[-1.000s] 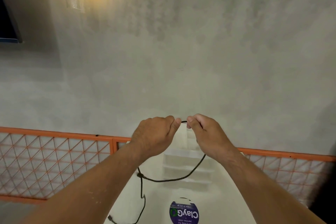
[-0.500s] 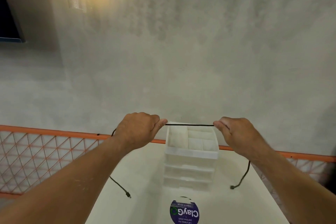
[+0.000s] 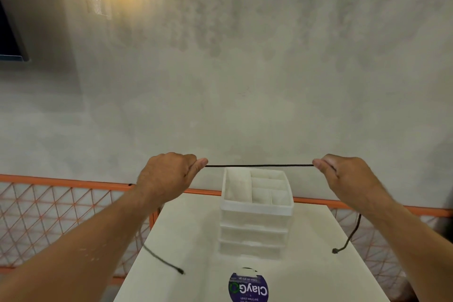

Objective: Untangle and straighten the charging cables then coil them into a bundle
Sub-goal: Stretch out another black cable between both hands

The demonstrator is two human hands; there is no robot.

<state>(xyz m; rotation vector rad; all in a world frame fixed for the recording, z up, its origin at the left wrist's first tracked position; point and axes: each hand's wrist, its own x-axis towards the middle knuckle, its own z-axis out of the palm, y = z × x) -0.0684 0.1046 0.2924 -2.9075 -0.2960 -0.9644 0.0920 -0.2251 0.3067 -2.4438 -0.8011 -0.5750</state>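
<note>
Pinching the black cable (image 3: 258,166) taut above the white organizer (image 3: 256,206), the left hand (image 3: 166,179) and right hand (image 3: 348,179) risk a loose end snagging the box if the pull is jerked.

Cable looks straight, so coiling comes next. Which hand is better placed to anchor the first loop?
Probably the right hand: the cable tail hanging from it looks shorter. The left hand pinches the other side, whose tail runs behind the forearm, and can feed it in.
</note>
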